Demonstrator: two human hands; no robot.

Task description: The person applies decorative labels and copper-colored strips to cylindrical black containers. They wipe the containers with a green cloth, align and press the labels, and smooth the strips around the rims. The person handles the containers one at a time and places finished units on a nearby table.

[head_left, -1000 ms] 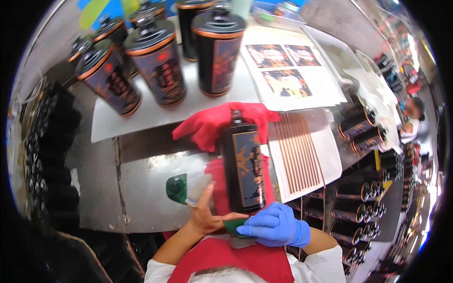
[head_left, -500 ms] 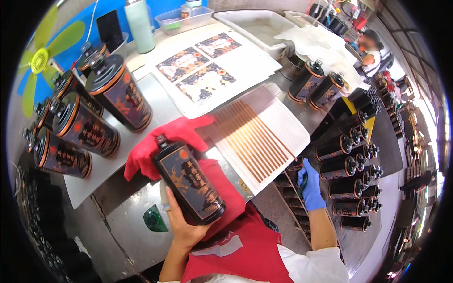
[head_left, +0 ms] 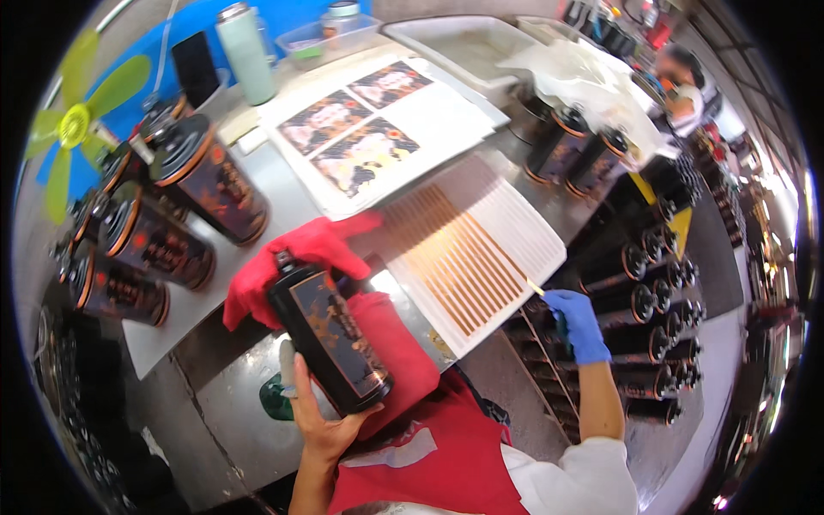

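A black bottle (head_left: 330,335) with a dark, gold-patterned label leans in my left hand (head_left: 322,421). My fingers support its lower end and side; a pale cover shows on one finger. Under the bottle lie red cloths (head_left: 395,343). My right hand (head_left: 579,326), in a blue glove, is closed at the near right corner of a white sheet (head_left: 515,232) bearing rows of gold strips (head_left: 459,266). From its fingertips a thin yellowish strip (head_left: 535,286) reaches the sheet's edge. Something dark green shows in the gloved palm, too blurred to name.
Several labelled black bottles (head_left: 210,184) stand at the left beside a green fan (head_left: 75,124). Printed label sheets (head_left: 365,163), a flask (head_left: 246,56) and a plastic tub (head_left: 463,47) sit farther back. More bottles (head_left: 635,352) fill the right side; another person (head_left: 687,86) sits beyond.
My right hand has moved slightly right, turned its fingers toward the sheet's corner, and the yellowish strip end now shows. The bottle in my left hand has shifted a little left and rotated.
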